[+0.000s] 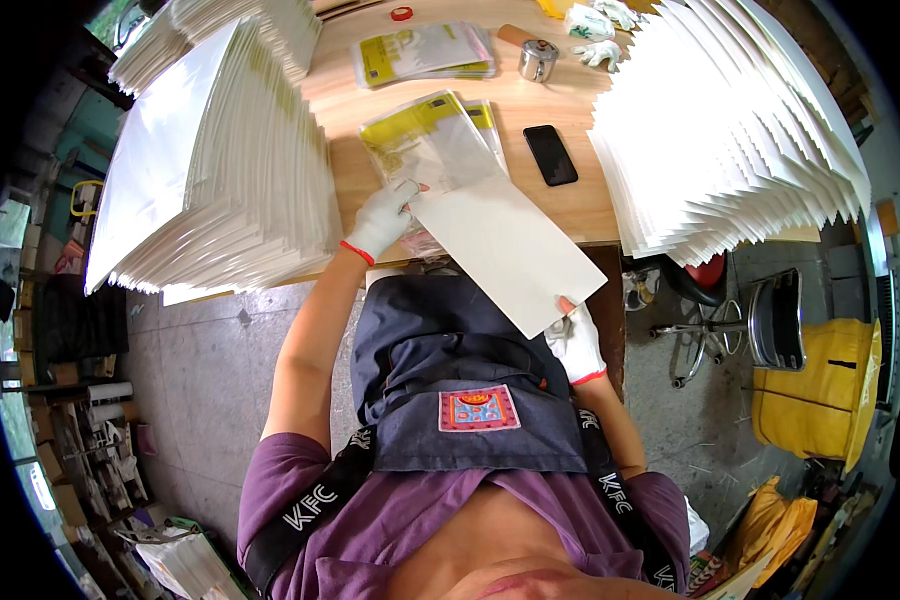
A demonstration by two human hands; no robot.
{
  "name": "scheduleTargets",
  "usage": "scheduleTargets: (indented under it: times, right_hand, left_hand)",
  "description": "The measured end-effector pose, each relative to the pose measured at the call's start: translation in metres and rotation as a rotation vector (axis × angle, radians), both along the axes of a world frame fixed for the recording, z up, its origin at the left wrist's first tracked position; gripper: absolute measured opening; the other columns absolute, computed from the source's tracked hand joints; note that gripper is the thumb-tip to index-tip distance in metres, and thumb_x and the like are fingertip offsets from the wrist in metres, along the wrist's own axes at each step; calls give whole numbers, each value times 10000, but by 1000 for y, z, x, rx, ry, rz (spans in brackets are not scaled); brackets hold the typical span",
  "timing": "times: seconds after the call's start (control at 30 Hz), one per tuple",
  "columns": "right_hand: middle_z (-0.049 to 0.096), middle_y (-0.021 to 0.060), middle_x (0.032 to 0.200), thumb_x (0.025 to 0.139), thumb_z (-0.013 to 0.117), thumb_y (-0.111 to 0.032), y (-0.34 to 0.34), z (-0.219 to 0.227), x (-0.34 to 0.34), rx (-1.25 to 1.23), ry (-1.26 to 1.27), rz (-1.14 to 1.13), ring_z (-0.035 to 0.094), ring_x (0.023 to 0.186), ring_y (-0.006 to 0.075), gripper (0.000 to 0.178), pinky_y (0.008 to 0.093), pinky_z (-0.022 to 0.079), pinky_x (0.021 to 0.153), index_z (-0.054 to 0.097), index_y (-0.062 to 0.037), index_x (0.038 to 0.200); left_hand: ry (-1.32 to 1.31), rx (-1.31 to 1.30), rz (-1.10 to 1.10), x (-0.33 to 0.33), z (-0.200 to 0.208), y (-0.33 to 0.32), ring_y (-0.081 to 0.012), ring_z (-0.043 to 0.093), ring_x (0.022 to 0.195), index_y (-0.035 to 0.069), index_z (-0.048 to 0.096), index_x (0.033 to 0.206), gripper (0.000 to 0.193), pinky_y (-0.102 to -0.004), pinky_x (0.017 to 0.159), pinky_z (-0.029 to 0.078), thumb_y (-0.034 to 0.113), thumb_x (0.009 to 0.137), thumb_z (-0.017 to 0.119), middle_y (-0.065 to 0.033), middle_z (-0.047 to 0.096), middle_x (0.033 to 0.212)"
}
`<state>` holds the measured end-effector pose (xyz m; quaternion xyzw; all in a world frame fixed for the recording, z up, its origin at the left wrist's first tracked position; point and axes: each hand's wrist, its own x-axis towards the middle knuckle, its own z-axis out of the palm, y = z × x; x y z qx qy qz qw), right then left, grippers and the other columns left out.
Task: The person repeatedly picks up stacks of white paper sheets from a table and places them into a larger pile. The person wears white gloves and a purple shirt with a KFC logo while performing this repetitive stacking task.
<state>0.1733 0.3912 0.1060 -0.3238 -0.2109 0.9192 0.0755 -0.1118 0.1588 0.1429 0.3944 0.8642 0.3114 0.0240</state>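
Note:
My left hand [382, 222], in a white glove with a red cuff, is closed at the near edge of a clear plastic bag [450, 150] with a yellow-green printed band. My right hand [576, 343], gloved the same way, grips the lower right corner of a white sheet [505, 250], thumb on top. The sheet slants over the table's front edge, its far end meeting the mouth of the bag. How far it reaches inside is hard to make out. Beneath this bag, a second yellow-green bag [483, 118] partly shows.
Tall stacks of bagged sheets [240, 170] rise on the left. White sheets [715, 130] fan out on the right. A black phone [550, 155], a pile of bags [425, 54], a metal cup [538, 60] and white gloves [598, 54] lie farther back. A chair [775, 320] stands at right.

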Motion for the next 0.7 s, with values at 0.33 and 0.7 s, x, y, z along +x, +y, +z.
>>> scheduleTargets:
  times: [0.33,0.7]
  right_hand:
    - [576,32,800,900,530,-146,-31,28,0,126,53,-27,543,526,121,183,237,385,399,497,-91,1071]
    - [584,53,815,912,533,-176,-51,48,22,253,-31,77,571,569,143,199,268,457,434,495,-60,1069]
  left_hand:
    - [171,314,242,43,-21,2,-277,581,815,69,547,1069,381,-314,692,473,-90,730,478,-124,574,1010]
    - [-1050,1028,346,96,-113,94,-188,574,942,34,491,1186,438,-304,800,491,39,776,645,-90,574,1102]
